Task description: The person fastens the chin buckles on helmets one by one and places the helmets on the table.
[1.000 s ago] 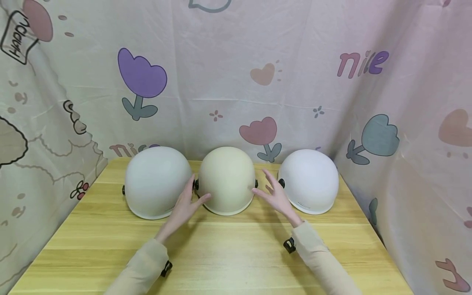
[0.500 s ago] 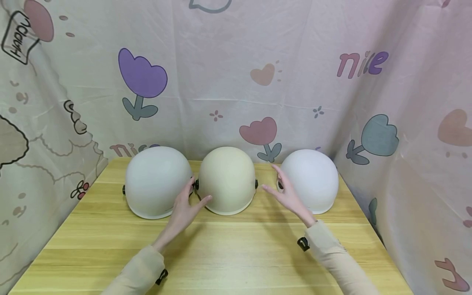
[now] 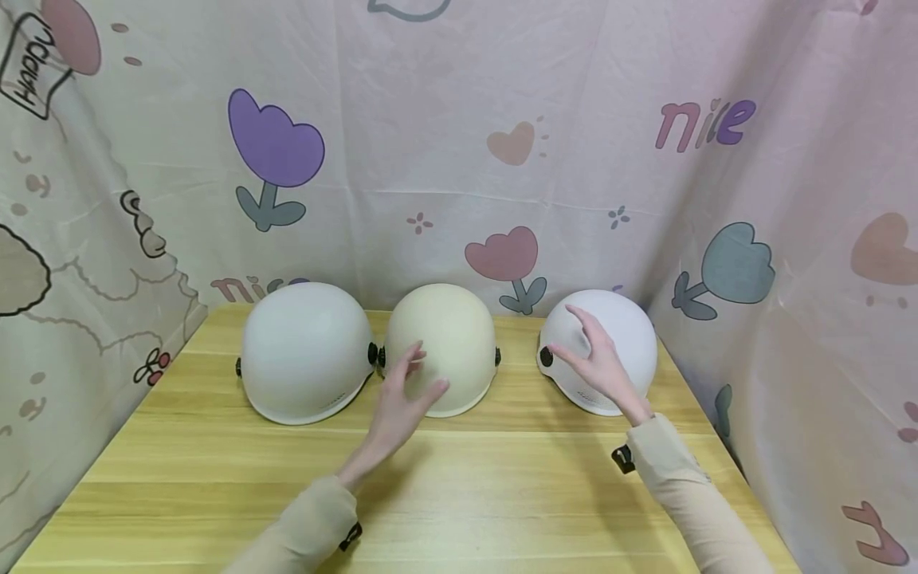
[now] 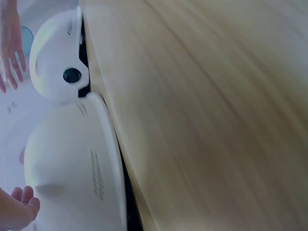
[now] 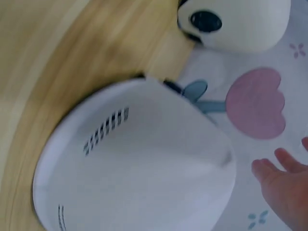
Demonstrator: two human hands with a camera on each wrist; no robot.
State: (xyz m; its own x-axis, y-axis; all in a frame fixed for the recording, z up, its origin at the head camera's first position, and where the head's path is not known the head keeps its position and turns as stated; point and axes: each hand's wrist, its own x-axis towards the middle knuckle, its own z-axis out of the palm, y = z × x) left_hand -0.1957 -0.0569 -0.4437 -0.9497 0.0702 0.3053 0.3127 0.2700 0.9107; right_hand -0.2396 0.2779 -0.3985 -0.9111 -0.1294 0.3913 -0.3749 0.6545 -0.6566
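Three helmets stand in a row on the wooden table: a pale grey-white helmet (image 3: 304, 351) at left, a cream helmet (image 3: 441, 319) in the middle and a white helmet (image 3: 634, 343) at right. My left hand (image 3: 398, 406), fingers spread and bent a little, overlaps the lower front of the cream helmet and holds nothing. My right hand (image 3: 598, 359) is over the front of the white helmet in the head view, thumb and fingers apart. In the right wrist view, the right hand (image 5: 284, 183) appears beside the white helmet's shell (image 5: 154, 163).
The wooden table (image 3: 459, 502) spreads out in front of the helmets. A printed curtain (image 3: 402, 119) hangs right behind them and along both sides. Black round side knobs (image 3: 382, 356) of the left and middle helmets sit nearly together.
My left hand has moved right, from between the left and middle helmets to before the cream one. My right hand has moved right, from beside the cream helmet to over the white one.
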